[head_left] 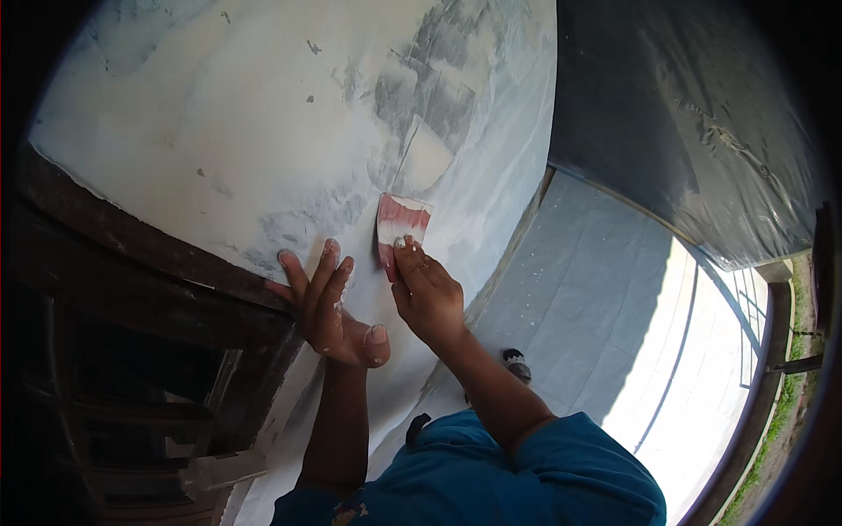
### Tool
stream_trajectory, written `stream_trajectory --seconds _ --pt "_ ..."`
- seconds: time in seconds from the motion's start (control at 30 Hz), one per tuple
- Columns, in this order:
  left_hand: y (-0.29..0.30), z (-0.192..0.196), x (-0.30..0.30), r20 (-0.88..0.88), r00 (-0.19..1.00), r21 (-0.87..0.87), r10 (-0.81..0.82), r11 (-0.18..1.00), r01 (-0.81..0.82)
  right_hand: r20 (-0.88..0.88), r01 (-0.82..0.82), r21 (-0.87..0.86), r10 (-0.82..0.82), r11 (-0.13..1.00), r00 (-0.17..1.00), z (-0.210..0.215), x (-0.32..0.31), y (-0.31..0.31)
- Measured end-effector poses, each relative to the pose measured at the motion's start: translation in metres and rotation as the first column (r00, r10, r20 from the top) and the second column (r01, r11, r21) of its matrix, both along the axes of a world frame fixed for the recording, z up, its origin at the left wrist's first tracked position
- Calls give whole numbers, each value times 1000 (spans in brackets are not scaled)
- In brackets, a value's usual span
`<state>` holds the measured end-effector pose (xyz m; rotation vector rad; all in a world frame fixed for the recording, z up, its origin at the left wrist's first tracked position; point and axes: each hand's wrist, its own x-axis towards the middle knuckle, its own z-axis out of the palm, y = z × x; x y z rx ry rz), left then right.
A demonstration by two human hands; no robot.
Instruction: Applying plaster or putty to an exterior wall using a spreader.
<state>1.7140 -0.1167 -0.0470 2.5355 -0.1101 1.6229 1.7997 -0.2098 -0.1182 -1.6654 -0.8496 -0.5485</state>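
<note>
My right hand [430, 294] grips a red putty spreader [403, 215], with fingers and thumb closed on its lower end. White filler smears the spreader's face, and its wide upper edge lies at or close to the wall [219, 105]. Just above it is a thick whitish filler patch [427, 156], amid grey, streaky areas. Left of the spreader, my left hand [329, 307] has its fingers spread, the tips near the wall beside the dark door frame [132, 228]. It holds nothing. White specks of filler mark the fingers of both hands.
A dark wooden door [140, 359] with panes stands at the lower left. Dark plastic sheeting [684, 114] hangs at the upper right. Below runs a grey floor [561, 263] with a sunlit strip [702, 359] on the right. One shoe [517, 361] shows near my right forearm.
</note>
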Motion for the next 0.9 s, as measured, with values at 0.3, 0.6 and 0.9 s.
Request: stream_trajectory --seconds 0.3,0.6,0.9 --pt "1 -2 5 7 1000 8 18 1000 -18 -158 267 63 -255 962 954 26 47 -48" --pt "2 -4 5 -11 1000 2 20 1000 -20 132 231 76 -239 970 962 46 58 -6" --pt "2 -4 6 7 999 -25 43 999 -42 127 224 83 -233 971 964 4 31 -40"
